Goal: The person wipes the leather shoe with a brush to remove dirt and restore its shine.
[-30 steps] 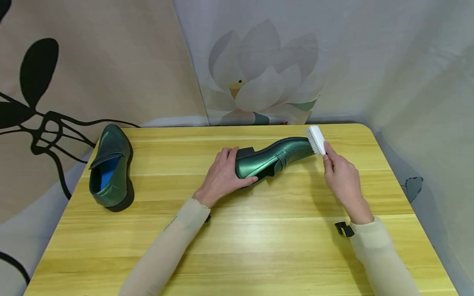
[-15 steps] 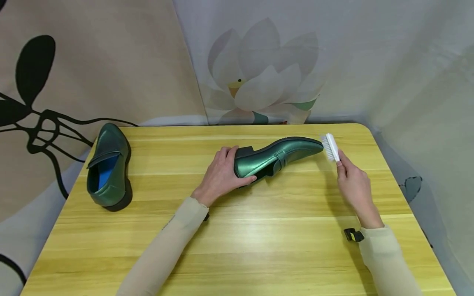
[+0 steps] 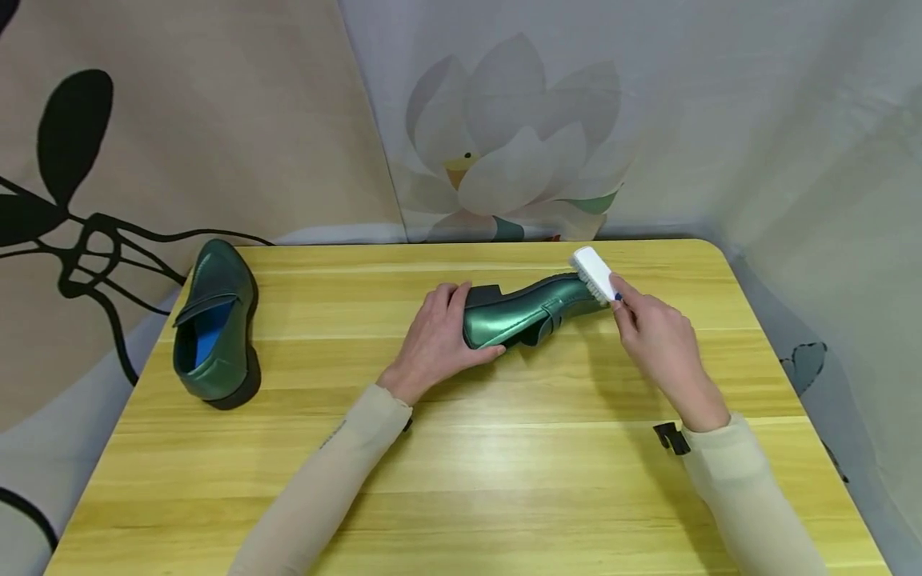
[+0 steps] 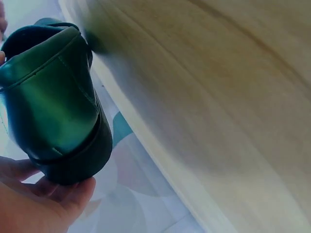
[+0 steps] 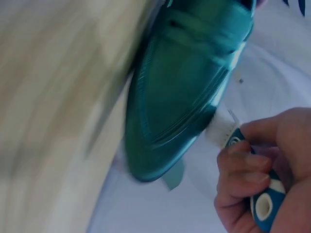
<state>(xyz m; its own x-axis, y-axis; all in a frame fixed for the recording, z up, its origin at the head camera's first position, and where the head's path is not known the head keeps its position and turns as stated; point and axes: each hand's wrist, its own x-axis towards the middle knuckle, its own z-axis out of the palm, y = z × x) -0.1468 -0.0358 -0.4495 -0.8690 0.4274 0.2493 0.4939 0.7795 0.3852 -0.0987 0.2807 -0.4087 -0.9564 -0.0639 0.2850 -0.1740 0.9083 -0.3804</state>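
A shiny green loafer (image 3: pixel 507 315) lies tilted on its side over the table, toe pointing right. My left hand (image 3: pixel 439 340) grips it by the heel, thumb along the opening; the left wrist view shows fingers under the heel of the loafer (image 4: pixel 53 107). In my right hand (image 3: pixel 663 344) is a white-headed brush (image 3: pixel 594 274), its bristles against the side of the toe. The right wrist view shows my fingers curled round the brush's blue and white handle (image 5: pixel 269 201), with the bristles (image 5: pixel 222 130) right at the edge of the loafer (image 5: pixel 182 82).
The matching green loafer (image 3: pixel 218 324), with a blue insole, stands upright at the left of the wooden table (image 3: pixel 504 488). Behind the table's far edge hangs a pale curtain (image 3: pixel 274 120) printed with a flower and dark leaves.
The brush first moved right, off past the toe, then came back left and now overlaps the toe. The held loafer has shifted slightly; the left hand keeps its grip.
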